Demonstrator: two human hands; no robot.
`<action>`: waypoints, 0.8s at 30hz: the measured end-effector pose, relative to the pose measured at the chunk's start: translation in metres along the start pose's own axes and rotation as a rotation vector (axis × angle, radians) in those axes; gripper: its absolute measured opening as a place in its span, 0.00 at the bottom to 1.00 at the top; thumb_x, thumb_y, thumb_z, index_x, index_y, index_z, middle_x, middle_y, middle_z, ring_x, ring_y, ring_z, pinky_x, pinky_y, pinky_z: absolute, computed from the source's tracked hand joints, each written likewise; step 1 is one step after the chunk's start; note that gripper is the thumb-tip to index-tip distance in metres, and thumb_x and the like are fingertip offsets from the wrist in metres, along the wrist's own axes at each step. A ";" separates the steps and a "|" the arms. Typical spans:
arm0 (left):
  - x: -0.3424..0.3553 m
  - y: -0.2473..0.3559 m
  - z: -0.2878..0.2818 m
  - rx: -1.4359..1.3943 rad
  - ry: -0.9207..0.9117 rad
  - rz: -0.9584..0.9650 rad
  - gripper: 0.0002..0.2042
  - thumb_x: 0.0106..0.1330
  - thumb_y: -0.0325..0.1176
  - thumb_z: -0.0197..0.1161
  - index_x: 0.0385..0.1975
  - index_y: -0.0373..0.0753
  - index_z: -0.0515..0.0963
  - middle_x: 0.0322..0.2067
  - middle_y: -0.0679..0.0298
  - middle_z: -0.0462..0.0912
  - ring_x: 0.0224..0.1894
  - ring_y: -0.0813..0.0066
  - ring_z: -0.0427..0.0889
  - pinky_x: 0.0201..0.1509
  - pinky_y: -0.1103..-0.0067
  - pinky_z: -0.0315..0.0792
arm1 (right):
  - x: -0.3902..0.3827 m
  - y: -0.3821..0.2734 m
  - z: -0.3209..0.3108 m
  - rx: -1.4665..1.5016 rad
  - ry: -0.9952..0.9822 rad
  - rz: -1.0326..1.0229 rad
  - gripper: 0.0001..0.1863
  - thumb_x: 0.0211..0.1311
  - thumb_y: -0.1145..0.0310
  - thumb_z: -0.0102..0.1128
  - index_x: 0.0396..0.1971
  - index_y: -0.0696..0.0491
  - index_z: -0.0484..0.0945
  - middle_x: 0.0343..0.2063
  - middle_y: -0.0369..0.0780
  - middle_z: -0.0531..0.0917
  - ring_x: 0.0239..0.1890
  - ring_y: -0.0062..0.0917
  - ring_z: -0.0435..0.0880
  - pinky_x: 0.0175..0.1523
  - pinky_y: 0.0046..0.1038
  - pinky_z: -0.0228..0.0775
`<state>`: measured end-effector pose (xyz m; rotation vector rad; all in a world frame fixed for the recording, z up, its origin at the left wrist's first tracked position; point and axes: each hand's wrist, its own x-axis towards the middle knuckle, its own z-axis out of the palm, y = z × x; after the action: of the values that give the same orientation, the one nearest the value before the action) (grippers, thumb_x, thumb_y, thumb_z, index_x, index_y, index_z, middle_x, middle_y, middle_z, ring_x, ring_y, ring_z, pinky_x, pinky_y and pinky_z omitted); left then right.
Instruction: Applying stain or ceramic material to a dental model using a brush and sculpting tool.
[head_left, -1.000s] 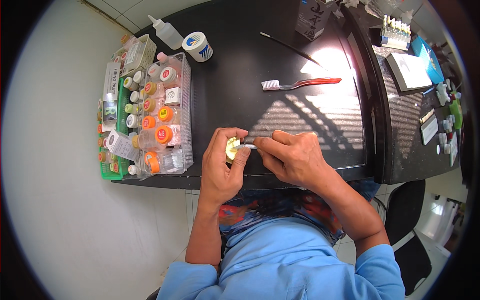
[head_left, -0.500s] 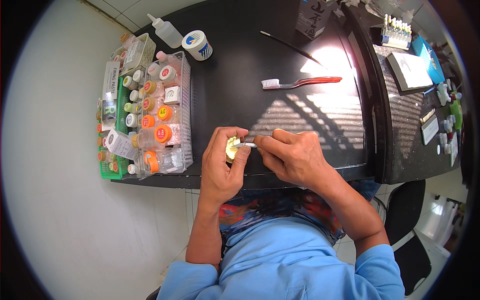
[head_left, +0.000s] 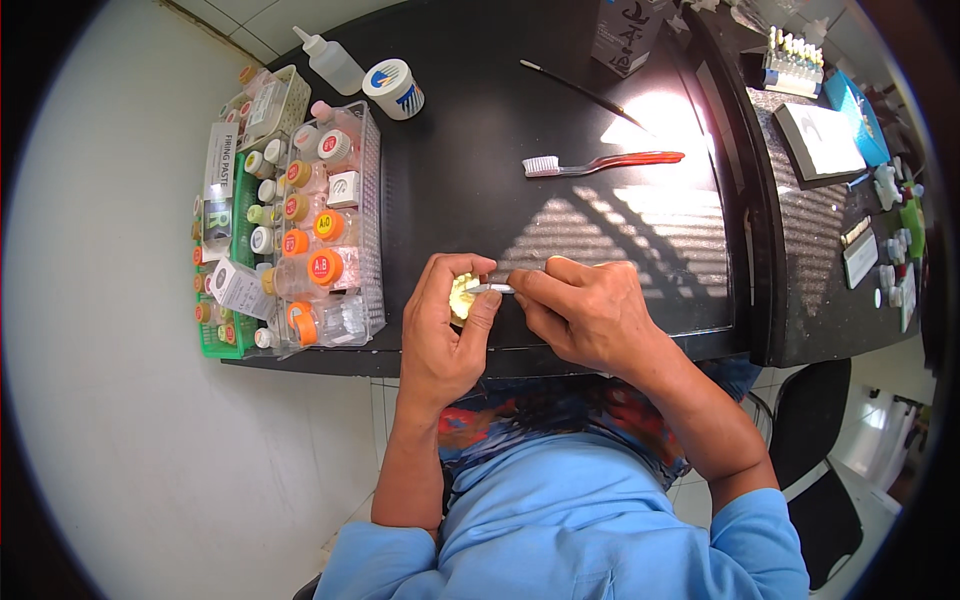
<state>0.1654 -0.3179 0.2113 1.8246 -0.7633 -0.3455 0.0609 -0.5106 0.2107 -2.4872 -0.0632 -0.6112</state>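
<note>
My left hand point(head_left: 442, 325) is closed around a small pale yellow dental cast point(head_left: 460, 297), its thumb and fingertips on the near and far sides. Much of the cast is hidden by the fingers. In a pinch grip, my right hand point(head_left: 585, 305) has a slim, silvery knife point(head_left: 492, 289) pointing left. The pointed blade reaches the cast between my left thumb and fingers. Most of its handle is hidden inside my right hand. Both hands are over the near edge of the black table point(head_left: 450, 190).
To the left are a clear basket point(head_left: 372, 230) of orange-capped jars and a green basket point(head_left: 240, 200) of small bottles. A squeeze bottle point(head_left: 335, 68) and white tub point(head_left: 394, 90) stand behind. A red-handled toothbrush point(head_left: 600, 164) and thin brush point(head_left: 585, 93) lie beyond my hands.
</note>
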 end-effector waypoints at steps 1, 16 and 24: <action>0.002 -0.002 0.000 0.029 0.025 0.095 0.09 0.81 0.26 0.67 0.56 0.35 0.80 0.44 0.67 0.82 0.34 0.87 0.77 0.36 0.85 0.71 | 0.000 0.000 0.001 0.000 0.000 -0.001 0.10 0.65 0.65 0.74 0.45 0.45 0.89 0.23 0.35 0.77 0.19 0.34 0.82 0.23 0.39 0.71; 0.002 -0.003 0.001 0.029 0.029 0.104 0.09 0.81 0.28 0.67 0.55 0.34 0.80 0.43 0.66 0.82 0.34 0.87 0.77 0.36 0.85 0.71 | 0.001 -0.001 -0.001 0.016 0.005 0.014 0.10 0.64 0.65 0.74 0.45 0.45 0.89 0.23 0.35 0.77 0.19 0.34 0.82 0.23 0.39 0.71; -0.001 0.000 -0.001 -0.061 -0.009 0.000 0.10 0.81 0.29 0.68 0.56 0.34 0.79 0.44 0.66 0.82 0.37 0.87 0.78 0.39 0.85 0.72 | 0.001 0.000 -0.002 0.025 -0.016 0.000 0.12 0.62 0.71 0.75 0.46 0.48 0.90 0.22 0.36 0.77 0.18 0.34 0.80 0.24 0.38 0.71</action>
<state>0.1653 -0.3160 0.2117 1.7670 -0.7506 -0.3734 0.0603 -0.5122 0.2127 -2.4685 -0.0758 -0.5871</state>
